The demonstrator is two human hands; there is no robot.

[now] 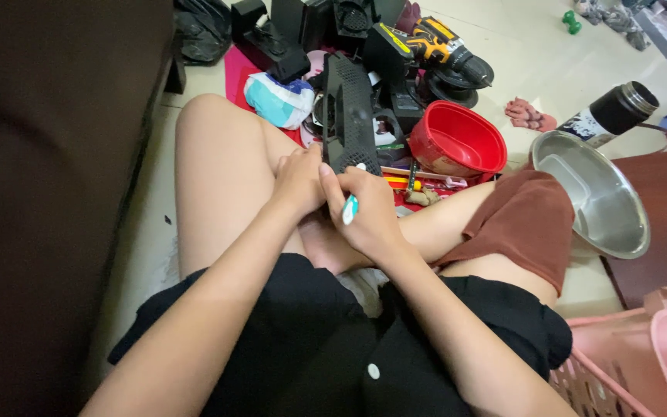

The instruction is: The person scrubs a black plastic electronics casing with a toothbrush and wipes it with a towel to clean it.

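Black plastic with lots of tiny holes makes up the long mesh panel point(347, 116), which stands up above the person's lap, in front of the red round bowl point(457, 140). The left hand point(299, 182) is wrapped tight around the panel's bottom edge. The right hand point(368, 212) is closed on a thin tool with a blue-green handle point(350, 208), its tip touching the panel. A shiny metal bowl point(596, 193) sits to the right, and a yellow and black drill point(441, 48) lies further back on the floor
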